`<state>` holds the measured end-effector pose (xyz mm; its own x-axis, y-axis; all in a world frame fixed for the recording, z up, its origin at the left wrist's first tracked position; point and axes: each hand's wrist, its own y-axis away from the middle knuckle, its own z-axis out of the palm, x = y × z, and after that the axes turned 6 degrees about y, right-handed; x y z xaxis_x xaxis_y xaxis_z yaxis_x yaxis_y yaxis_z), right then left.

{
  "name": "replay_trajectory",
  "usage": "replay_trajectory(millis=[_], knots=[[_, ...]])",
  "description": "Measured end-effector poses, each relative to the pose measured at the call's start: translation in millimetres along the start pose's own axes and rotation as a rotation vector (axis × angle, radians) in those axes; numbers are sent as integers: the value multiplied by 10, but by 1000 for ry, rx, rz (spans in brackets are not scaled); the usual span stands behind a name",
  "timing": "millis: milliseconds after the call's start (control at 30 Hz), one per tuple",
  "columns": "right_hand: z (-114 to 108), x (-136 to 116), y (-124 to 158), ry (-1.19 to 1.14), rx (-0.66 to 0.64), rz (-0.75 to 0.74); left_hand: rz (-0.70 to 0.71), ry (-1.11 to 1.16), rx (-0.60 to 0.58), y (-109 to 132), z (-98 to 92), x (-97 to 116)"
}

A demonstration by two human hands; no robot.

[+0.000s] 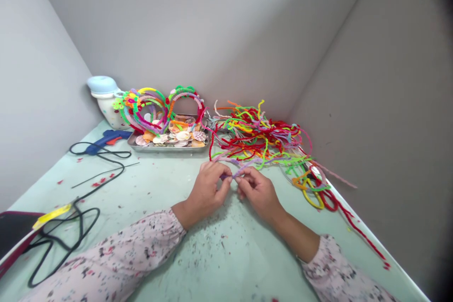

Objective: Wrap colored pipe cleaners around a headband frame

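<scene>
A purple pipe cleaner (247, 166) runs between my two hands above the middle of the table. My left hand (211, 186) pinches it between thumb and forefinger. Close beside, my right hand (257, 192) is closed on the same pipe cleaner, the fingertips of both hands nearly meeting. Most of what lies inside the fingers is hidden. Just beyond my hands lies a tangled heap of colourful pipe cleaners (247, 137), in red, green, yellow, orange and pink.
A metal tray (170, 149) of seashells (182, 135) stands at the back, with pipe-cleaner-wrapped headbands (145, 104) on it. A white cup with a blue lid (106, 99), a blue glue gun (101, 142) and a black cord (80, 226) are at left. Walls enclose the table.
</scene>
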<state>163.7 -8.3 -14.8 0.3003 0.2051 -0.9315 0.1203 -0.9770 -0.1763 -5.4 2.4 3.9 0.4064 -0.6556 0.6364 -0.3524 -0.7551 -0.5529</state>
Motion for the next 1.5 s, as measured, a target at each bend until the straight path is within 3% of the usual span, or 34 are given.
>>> replay_trajectory(millis=[1200, 1500], knots=[[-27, -8, -20, -107, -86, 88, 14, 1, -45, 17, 9, -30], [6, 2, -2, -113, -27, 44, -73, 40, 5, 4, 8, -20]])
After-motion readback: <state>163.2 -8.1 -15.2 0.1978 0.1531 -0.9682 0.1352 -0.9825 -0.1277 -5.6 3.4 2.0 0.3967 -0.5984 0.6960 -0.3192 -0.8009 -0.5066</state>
